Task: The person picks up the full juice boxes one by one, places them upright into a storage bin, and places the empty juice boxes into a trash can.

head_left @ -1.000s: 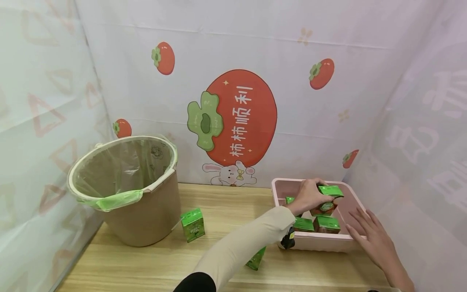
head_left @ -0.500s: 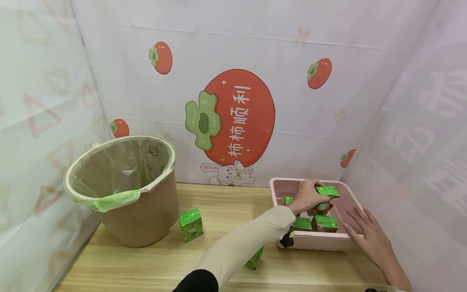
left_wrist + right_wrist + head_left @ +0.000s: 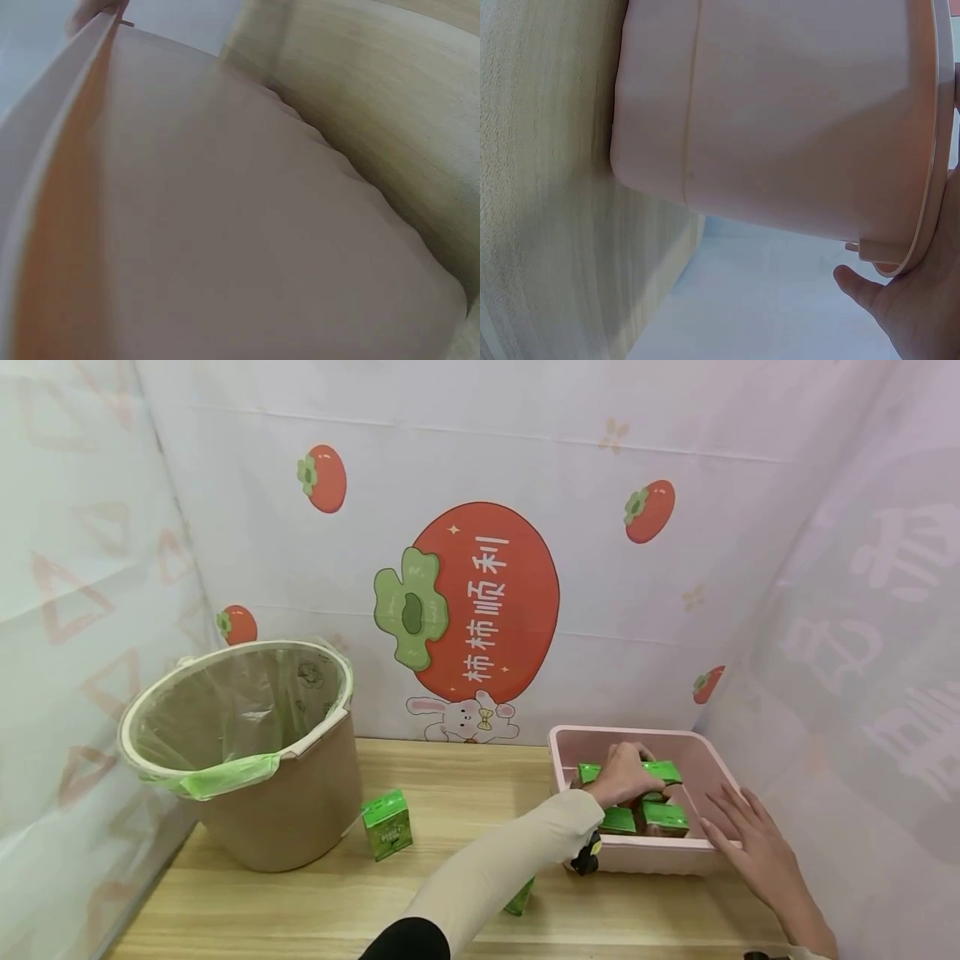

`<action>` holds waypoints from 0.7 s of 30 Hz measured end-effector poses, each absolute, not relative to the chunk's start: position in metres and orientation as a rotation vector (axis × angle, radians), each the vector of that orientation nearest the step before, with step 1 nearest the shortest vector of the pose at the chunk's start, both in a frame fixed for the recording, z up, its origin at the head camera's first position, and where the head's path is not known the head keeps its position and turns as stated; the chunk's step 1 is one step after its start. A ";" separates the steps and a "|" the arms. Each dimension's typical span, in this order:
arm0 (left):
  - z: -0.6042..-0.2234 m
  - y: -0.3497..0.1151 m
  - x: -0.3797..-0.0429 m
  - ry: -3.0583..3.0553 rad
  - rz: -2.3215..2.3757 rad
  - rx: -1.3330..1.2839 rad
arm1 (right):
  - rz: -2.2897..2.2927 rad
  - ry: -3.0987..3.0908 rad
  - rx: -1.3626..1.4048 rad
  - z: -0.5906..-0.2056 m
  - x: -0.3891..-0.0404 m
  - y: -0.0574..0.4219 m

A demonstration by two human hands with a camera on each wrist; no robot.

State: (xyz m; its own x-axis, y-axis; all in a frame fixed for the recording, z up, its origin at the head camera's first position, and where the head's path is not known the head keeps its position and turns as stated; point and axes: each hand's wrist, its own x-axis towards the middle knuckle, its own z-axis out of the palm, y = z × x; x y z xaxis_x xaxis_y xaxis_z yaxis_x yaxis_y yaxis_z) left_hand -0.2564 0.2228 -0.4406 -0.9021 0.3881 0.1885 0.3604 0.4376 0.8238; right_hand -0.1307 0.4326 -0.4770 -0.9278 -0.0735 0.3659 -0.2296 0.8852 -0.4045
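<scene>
Holding, lower right of frame: left grip (image 3: 622, 774) curled round a green-topped drink carton (image 3: 664, 770) in the pink tub (image 3: 660, 859).
The carton, seemingly upright, lies just right of that nearer hand; right grip (image 3: 757, 843), straight-fingered and empty, rests on the tub's right rim.

Left arm, in a cream fabric sleeve (image 3: 510, 860) with a black section (image 3: 408, 939) at the near end, angles from bottom centre up to the right. Bare left hand (image 3: 622, 774): back up, fingers and thumb curled in a grip. Bare right hand (image 3: 759, 852): fingers (image 3: 741, 807) straight, slightly spread, thumb (image 3: 717, 836) held apart. Bare right forearm (image 3: 812, 920) slants in from lower right; cream cuff (image 3: 802, 952) at frame bottom.
</scene>
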 end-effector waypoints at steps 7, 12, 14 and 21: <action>-0.444 0.226 -0.254 2.721 1.321 0.680 | 0.650 -2.702 0.218 -0.475 -0.130 0.432; -0.453 0.227 -0.256 2.744 1.262 0.761 | 0.651 -2.696 0.213 -0.476 -0.131 0.431; -0.455 0.227 -0.257 2.744 1.260 0.778 | 0.661 -2.692 0.216 -0.477 -0.131 0.431; -0.457 0.229 -0.258 2.751 1.184 0.780 | 0.660 -2.681 0.221 -0.478 -0.132 0.432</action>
State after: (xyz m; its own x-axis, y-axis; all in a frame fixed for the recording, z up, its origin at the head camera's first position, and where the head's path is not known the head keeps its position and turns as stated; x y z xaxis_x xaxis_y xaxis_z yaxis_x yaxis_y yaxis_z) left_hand -0.2580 0.2294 -0.4574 -0.8718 0.4657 0.1517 0.4303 0.5805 0.6913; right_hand -0.1320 0.4322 -0.4784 -0.9196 -0.0624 0.3879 -0.2354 0.8780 -0.4167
